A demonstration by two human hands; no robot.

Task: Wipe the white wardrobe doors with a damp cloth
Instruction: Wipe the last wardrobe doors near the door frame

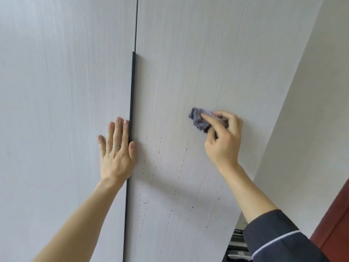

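– Two hands were up there, and the left hand lay flat on the left door, fingers straight and a little spread, palm against the white panel.

– Whereabouts on it?

– Right at its inner edge, beside the black strip that ran down between the doors. The thumb touched that strip. A ring showed on one finger.

– And the cloth?

– The cloth, grey and bunched up, sat against the right door, about level with the left hand's fingertips and well across from the strip. The right hand gripped it, fingers and thumb curled round the wad, holding it to the panel.

– Any marks on that door?

– Plenty! Dark specks ran in thin dotted trails down the right door, below the cloth and between the two forearms.

– What else was in shot?

– A dark sleeve with a pale stripe covered the right forearm, while the left forearm was bare. A plain pale wall stood to the right of the right door, and a bit of red-brown wood showed in the lower right corner.
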